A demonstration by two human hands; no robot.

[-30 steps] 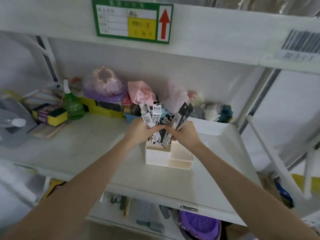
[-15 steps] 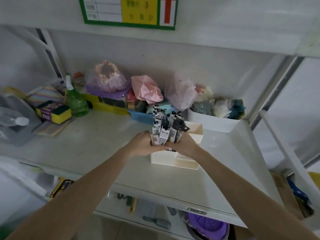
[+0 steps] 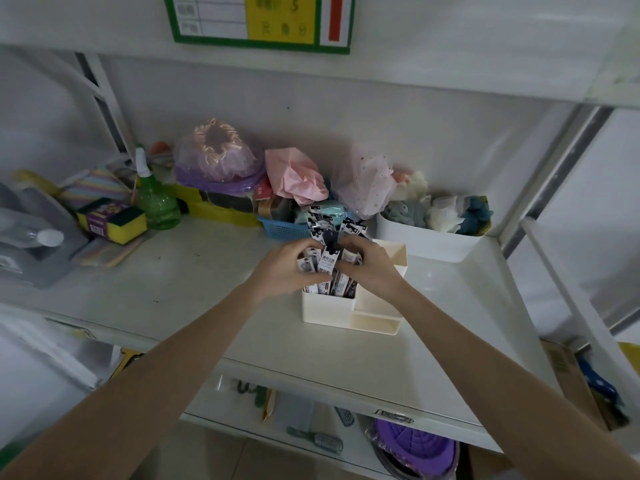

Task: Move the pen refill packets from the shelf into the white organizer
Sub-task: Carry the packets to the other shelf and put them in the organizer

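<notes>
Both hands meet over the white organizer (image 3: 349, 315), which sits on the shelf (image 3: 194, 282) near its front edge, right of centre. The left hand (image 3: 282, 270) and right hand (image 3: 369, 263) each clasp the bundle of packets (image 3: 329, 263) from opposite sides, fingers curled round it. The packets stand upright w/ lower ends down inside the organizer's tall left compartment; tops fan out above the hands, black-and-white print showing. Can't tell if the ends reach the compartment floor. The organizer's lower front-right section shows bare; the back-right section is partly hidden by the right hand.

Behind the organizer, touching or just beside: a blue basket (image 3: 282, 230) and a white bin (image 3: 427, 242) holding soft grey, white and teal items. Further back along the wall: pink wrapping (image 3: 294, 176) and a clear bag w/ a pink-purple frilly item (image 3: 216, 154). To the left: a green spray bottle (image 3: 156, 199) upright, a yellow-green sponge pack (image 3: 110, 220) just beside it, and a grey pouch w/ white cap (image 3: 27, 240) at the far left edge.

Above, on the upper shelf's front face, a green-bordered label (image 3: 259, 20) w/ yellow panel and red arrow. Below, on a lower level, a hairbrush (image 3: 318, 441) and a purple bowl (image 3: 414, 448).
</notes>
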